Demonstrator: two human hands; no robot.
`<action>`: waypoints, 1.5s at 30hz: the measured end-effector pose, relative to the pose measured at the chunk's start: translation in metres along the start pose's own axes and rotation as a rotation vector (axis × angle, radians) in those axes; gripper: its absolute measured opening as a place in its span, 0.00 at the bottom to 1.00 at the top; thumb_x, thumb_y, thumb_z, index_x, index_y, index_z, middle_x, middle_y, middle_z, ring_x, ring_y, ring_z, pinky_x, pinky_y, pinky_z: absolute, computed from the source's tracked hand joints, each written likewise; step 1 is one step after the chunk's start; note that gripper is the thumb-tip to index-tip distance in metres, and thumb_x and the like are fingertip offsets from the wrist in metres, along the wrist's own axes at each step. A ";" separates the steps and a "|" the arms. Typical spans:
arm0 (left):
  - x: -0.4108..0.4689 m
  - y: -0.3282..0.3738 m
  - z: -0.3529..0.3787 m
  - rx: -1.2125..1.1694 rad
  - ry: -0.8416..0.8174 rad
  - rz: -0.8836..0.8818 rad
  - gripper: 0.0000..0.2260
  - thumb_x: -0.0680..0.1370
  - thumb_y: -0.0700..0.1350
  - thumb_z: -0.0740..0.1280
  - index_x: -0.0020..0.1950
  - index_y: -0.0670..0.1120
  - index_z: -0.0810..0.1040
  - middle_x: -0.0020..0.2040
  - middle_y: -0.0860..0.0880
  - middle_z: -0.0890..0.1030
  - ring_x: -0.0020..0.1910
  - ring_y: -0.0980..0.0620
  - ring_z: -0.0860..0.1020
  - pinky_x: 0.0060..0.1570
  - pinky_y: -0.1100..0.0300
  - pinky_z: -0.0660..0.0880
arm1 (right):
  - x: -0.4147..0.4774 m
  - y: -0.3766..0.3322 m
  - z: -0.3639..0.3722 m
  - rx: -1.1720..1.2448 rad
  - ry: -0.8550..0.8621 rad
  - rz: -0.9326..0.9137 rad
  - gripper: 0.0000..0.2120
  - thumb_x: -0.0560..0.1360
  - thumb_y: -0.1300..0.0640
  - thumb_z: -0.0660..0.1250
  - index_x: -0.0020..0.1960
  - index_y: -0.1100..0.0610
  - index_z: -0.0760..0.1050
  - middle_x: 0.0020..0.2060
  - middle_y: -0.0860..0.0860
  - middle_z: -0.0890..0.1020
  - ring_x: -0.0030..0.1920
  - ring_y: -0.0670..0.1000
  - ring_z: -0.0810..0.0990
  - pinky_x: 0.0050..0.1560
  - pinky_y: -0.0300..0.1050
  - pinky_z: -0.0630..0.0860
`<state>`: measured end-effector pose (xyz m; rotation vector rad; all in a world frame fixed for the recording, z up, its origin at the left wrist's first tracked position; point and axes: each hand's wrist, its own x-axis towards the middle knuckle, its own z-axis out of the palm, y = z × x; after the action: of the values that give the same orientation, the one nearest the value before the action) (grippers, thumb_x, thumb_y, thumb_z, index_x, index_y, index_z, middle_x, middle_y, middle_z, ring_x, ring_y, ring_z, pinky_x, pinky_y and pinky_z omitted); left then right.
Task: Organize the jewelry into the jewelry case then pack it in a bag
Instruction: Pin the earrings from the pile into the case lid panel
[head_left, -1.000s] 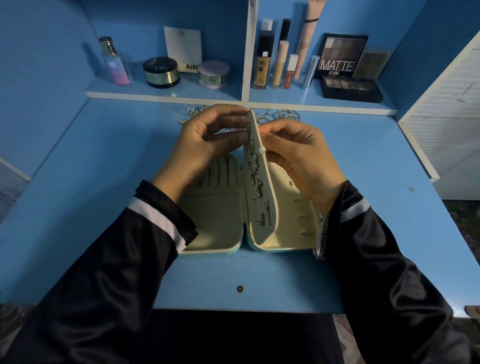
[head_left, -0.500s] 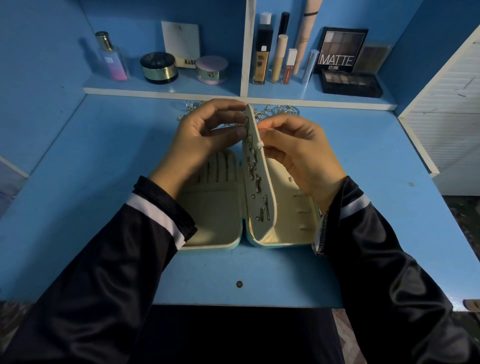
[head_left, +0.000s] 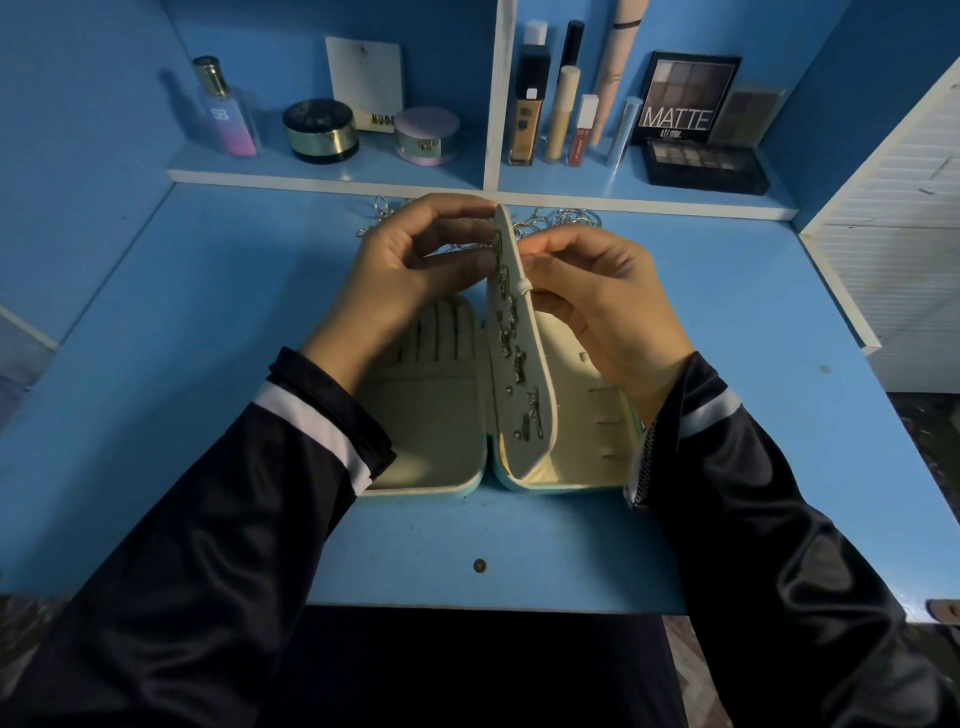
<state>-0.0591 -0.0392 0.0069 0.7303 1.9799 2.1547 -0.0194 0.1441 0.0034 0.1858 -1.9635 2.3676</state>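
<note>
Panel (head_left: 519, 400) of the jewelry case (head_left: 426, 486) nearly full, I pinch an earring (head_left: 497, 248) at its top with the left hand (head_left: 415, 275), right hand (head_left: 597, 306) pinching the panel from behind; chains (head_left: 571, 218) lie unpacked.

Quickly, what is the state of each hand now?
Left hand: pinches an earring on the earring panel.
Right hand: pinches the earring panel's upper edge from behind.

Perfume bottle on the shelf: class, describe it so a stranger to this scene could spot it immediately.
Find the blue shelf behind the desk and take its left compartment. The perfume bottle stands at the far left. Unlike the squat black-and-gold jar beside it, it is tall, with a pink base.
</note>
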 end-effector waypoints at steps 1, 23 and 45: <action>0.000 0.001 0.000 0.003 -0.002 0.000 0.15 0.73 0.37 0.70 0.56 0.50 0.77 0.47 0.58 0.84 0.54 0.57 0.81 0.52 0.63 0.77 | 0.000 0.000 0.000 0.000 0.005 0.004 0.05 0.75 0.68 0.67 0.49 0.64 0.80 0.43 0.57 0.84 0.42 0.55 0.83 0.54 0.58 0.77; -0.001 0.001 0.000 0.012 0.005 -0.002 0.15 0.73 0.38 0.71 0.56 0.51 0.77 0.48 0.57 0.84 0.55 0.55 0.81 0.51 0.61 0.77 | -0.002 -0.002 0.000 0.024 -0.006 0.022 0.05 0.76 0.69 0.65 0.50 0.65 0.79 0.45 0.59 0.83 0.44 0.54 0.82 0.54 0.55 0.78; -0.002 0.003 0.001 -0.006 -0.002 0.019 0.13 0.70 0.46 0.74 0.52 0.60 0.82 0.49 0.56 0.84 0.56 0.53 0.81 0.53 0.59 0.77 | -0.002 -0.003 0.001 0.167 -0.052 0.134 0.05 0.78 0.69 0.63 0.51 0.63 0.76 0.45 0.60 0.78 0.38 0.49 0.81 0.45 0.42 0.79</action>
<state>-0.0564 -0.0400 0.0095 0.7537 1.9729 2.1685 -0.0175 0.1437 0.0065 0.1283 -1.8545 2.6389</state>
